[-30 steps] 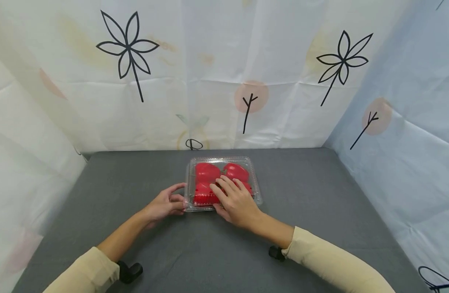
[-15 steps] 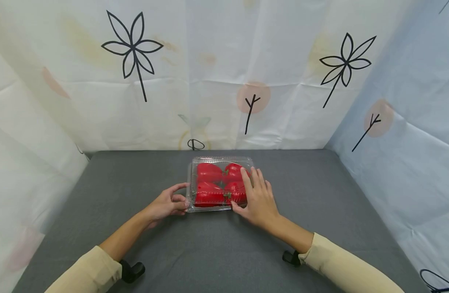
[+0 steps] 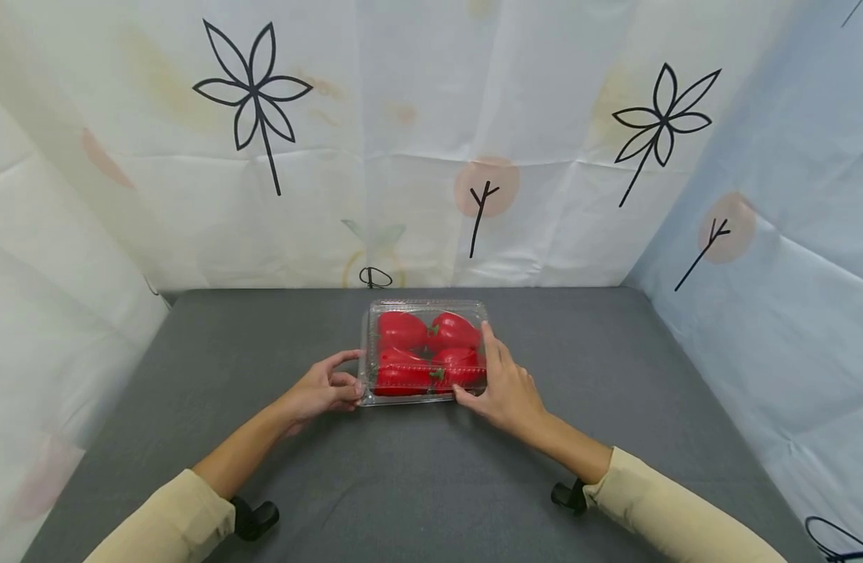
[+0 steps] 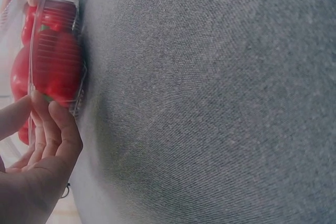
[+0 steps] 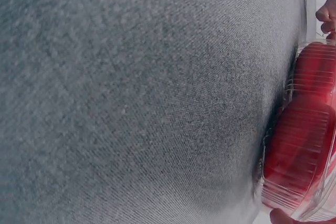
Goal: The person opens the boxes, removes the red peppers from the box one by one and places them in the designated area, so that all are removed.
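Observation:
A clear plastic clamshell box [image 3: 426,303] stands on the grey cloth, its lid down over several glossy red vegetables [image 3: 454,331] with green stems, shaped like bell peppers. At its left side my left hand [image 3: 319,395] pinches the rim between thumb and fingers; the left wrist view shows fingertips [image 4: 38,98] right at that plastic edge. My right hand [image 3: 507,397] holds the front right corner, thumb at the front edge and forefinger along the right side. In the right wrist view only the thumb tip [image 5: 281,216] shows below the box; the other right fingers are mostly hidden.
A grey cloth-covered table [image 3: 403,485] lies beneath the box. White fabric [image 3: 417,94] with printed leaves and trees encloses it at the back and both sides. Black straps [image 3: 254,519] sit at both wrists, by the beige sleeves [image 3: 171,520].
My right hand has slid from the top of the lid out to the right edge and corner of the box, uncovering the red peppers. My left hand has kept its hold on the left rim.

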Demonstrator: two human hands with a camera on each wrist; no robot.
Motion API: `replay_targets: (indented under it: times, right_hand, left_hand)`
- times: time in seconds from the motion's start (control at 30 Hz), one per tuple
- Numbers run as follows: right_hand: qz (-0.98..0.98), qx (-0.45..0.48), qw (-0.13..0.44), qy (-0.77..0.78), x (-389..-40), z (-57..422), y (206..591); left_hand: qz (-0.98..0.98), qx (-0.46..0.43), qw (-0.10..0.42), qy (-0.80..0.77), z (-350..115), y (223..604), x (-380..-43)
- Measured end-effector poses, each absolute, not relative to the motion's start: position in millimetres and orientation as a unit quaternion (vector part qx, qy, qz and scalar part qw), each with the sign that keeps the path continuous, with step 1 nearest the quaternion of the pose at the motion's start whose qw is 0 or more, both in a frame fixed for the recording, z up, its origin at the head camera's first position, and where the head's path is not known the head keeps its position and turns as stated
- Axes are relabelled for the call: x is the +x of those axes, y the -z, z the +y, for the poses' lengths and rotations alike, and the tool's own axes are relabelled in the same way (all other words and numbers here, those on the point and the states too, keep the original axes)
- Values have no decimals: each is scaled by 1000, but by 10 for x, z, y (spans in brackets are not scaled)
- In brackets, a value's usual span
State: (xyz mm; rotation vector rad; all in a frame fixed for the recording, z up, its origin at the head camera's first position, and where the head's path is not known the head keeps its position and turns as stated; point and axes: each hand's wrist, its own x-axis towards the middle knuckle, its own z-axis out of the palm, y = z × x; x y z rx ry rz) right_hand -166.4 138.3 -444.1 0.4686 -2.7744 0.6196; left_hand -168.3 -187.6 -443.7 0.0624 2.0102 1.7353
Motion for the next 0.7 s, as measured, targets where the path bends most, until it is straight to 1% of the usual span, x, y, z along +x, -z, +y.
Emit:
replay_targets:
  times: [0.1,0.43,0.7]
  right_hand:
    - [-952,170,131,-217,-1668,1397,4438]
    - [-947,183,103,-244,-1669,1460,4375]
    - [-944,190,120,-242,-1662,1456,4370]
  left_hand:
    - [738,22,240,-630,-1878,4434,-1680]
    - [745,-3,239,-623,-1849,4412,-1705]
    - [744,1,232,-627,-1842,4406,-1691]
